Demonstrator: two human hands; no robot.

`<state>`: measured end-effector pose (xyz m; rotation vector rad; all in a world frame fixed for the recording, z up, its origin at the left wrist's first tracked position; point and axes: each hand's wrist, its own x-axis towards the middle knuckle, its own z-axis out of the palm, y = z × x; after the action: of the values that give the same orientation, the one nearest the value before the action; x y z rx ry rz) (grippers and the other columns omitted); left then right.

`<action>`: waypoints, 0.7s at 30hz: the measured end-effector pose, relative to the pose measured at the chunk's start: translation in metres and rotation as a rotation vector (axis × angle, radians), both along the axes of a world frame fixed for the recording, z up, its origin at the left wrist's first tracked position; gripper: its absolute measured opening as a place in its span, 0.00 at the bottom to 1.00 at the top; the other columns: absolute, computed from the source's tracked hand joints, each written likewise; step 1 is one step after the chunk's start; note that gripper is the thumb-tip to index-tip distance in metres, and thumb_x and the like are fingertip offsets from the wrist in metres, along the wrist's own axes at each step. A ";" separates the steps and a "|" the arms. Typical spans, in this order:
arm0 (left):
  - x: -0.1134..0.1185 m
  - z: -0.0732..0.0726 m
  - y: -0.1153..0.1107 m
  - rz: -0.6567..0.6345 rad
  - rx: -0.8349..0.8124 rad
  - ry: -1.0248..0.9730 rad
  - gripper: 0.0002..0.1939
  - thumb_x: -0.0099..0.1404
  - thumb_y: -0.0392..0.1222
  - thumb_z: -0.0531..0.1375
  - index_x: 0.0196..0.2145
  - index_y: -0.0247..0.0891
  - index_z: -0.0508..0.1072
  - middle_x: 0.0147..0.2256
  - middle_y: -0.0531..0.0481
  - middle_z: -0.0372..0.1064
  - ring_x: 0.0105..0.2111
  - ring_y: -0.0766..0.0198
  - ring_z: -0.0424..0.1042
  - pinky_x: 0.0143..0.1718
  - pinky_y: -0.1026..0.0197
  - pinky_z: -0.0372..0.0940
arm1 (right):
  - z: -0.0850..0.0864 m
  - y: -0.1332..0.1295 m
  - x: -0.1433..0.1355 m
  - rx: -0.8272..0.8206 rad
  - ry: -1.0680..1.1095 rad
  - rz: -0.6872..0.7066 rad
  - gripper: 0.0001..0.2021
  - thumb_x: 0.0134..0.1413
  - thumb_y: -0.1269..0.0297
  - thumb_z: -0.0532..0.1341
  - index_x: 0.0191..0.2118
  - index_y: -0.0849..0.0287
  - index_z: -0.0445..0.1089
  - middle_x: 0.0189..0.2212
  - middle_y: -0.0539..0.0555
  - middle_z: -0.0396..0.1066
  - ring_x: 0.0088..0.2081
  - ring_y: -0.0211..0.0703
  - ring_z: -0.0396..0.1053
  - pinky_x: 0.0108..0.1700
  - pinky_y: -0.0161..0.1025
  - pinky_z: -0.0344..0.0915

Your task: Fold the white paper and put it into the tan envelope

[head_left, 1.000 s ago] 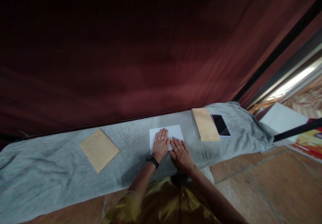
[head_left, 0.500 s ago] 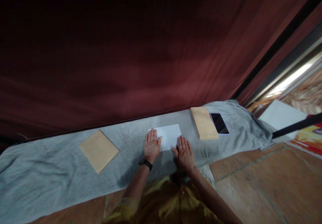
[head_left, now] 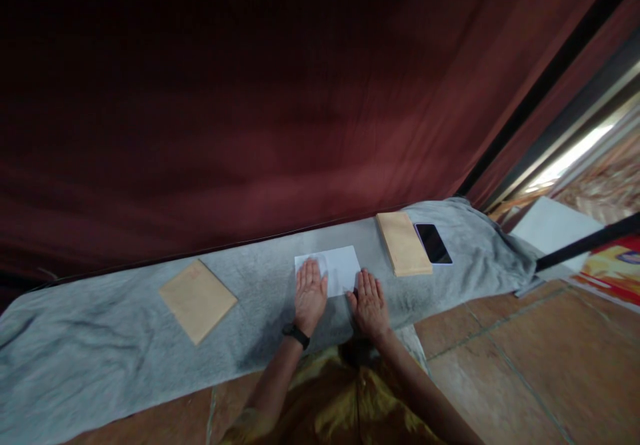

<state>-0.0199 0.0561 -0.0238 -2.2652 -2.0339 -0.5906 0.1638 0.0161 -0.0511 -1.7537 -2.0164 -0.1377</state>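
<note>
Leftmost, I saw a flat brown piece (head_left: 199,301) on the cloth-covered table (head_left: 265,285). Next came the left hand (head_left: 311,298), open and flat over the left part of the white sheet (head_left: 343,268), gripping nothing. I judged the step to be smoothing that sheet, the next move calling for level, light palms. The right hand (head_left: 371,305), also open and empty, lay by its near right corner; contact I couldn't tell. Beyond were a brown stack (head_left: 405,243) and a phone (head_left: 433,243).

Holds the left hand (head_left: 311,295) flat over white paper (head_left: 343,267), the right hand (head_left: 371,305) by its corner; shows a phone (head_left: 434,243) right of both.
</note>
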 end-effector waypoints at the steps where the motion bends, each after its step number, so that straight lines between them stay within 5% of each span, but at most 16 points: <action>1: 0.011 0.000 -0.002 -0.068 -0.027 -0.003 0.30 0.75 0.46 0.42 0.70 0.31 0.51 0.69 0.38 0.52 0.71 0.54 0.47 0.69 0.46 0.50 | 0.000 0.000 0.000 0.001 0.000 0.002 0.32 0.72 0.54 0.47 0.71 0.72 0.49 0.67 0.71 0.55 0.68 0.58 0.55 0.69 0.56 0.48; 5: 0.044 -0.005 -0.009 -0.213 -0.086 0.007 0.30 0.75 0.46 0.43 0.70 0.30 0.52 0.69 0.38 0.51 0.70 0.53 0.49 0.69 0.44 0.49 | -0.001 0.000 0.002 0.006 -0.025 0.017 0.29 0.72 0.59 0.45 0.71 0.70 0.50 0.67 0.69 0.55 0.69 0.56 0.54 0.69 0.57 0.48; 8: 0.044 -0.006 -0.009 -0.234 -0.106 0.031 0.30 0.75 0.47 0.43 0.69 0.30 0.54 0.70 0.37 0.50 0.70 0.54 0.48 0.69 0.45 0.49 | -0.003 0.000 0.003 -0.002 -0.041 0.020 0.28 0.72 0.60 0.45 0.71 0.70 0.51 0.68 0.69 0.55 0.69 0.56 0.54 0.69 0.56 0.49; 15: -0.011 -0.005 -0.009 0.012 -0.062 -0.011 0.31 0.73 0.47 0.45 0.68 0.27 0.56 0.68 0.33 0.53 0.69 0.49 0.51 0.69 0.41 0.49 | -0.005 0.000 0.003 0.014 -0.024 0.011 0.30 0.72 0.59 0.47 0.72 0.70 0.47 0.68 0.69 0.54 0.69 0.56 0.54 0.69 0.56 0.48; 21: -0.046 0.000 -0.007 0.200 -0.067 -0.274 0.29 0.70 0.47 0.49 0.64 0.27 0.62 0.62 0.31 0.65 0.63 0.47 0.64 0.62 0.46 0.62 | -0.008 0.000 0.003 0.052 -0.017 0.013 0.32 0.71 0.58 0.46 0.73 0.69 0.42 0.69 0.69 0.52 0.68 0.58 0.55 0.68 0.58 0.50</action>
<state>-0.0663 0.0488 -0.0242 -2.0752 -2.4025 -0.8682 0.1664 0.0159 -0.0589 -1.7127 -2.0177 -0.1995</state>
